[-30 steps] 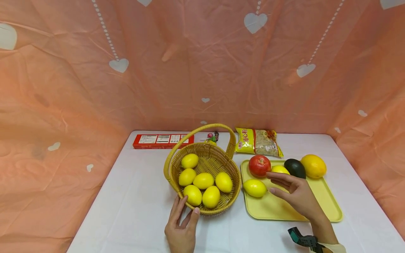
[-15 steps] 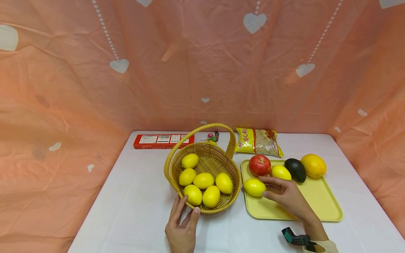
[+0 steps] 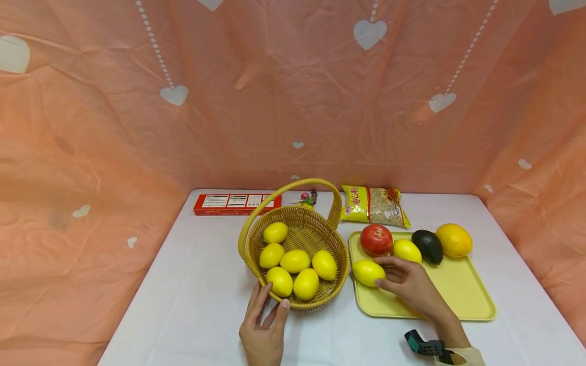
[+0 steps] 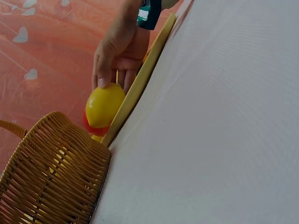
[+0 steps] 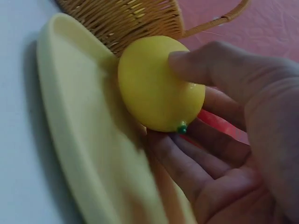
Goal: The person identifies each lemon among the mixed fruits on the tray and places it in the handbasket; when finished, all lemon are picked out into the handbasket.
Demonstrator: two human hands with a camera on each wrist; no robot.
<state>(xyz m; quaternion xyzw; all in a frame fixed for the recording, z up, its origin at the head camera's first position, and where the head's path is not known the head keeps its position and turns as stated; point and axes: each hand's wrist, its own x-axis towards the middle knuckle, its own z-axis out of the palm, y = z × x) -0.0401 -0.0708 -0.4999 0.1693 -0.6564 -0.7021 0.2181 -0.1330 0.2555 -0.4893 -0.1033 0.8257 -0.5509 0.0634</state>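
My right hand (image 3: 409,287) pinches a yellow lemon (image 3: 365,273) at the left side of the yellow tray (image 3: 467,302). The right wrist view shows the thumb on top of this lemon (image 5: 149,84) and fingers against its other side, near a small green tip. My left hand (image 3: 263,330) touches the near rim of the wicker basket (image 3: 341,284) with its fingertips, fingers spread and relaxed. Several lemons (image 3: 295,261) lie in the basket. Also on the tray are a red pomegranate (image 3: 376,240), another lemon (image 3: 407,251), a dark green avocado (image 3: 428,246) and an orange-yellow fruit (image 3: 453,240).
Behind the basket lie a red box (image 3: 233,204) and a small colourful item (image 3: 306,199), partly hidden. A yellow food packet (image 3: 374,205) lies behind the tray. The basket's tall handle (image 3: 335,206) arches above it. A pink curtain (image 3: 293,101) surrounds the white table.
My right hand has moved left and down from above the tray to the front-left lemon, and its thumb and fingers have closed on it. The left hand stays at the basket rim.
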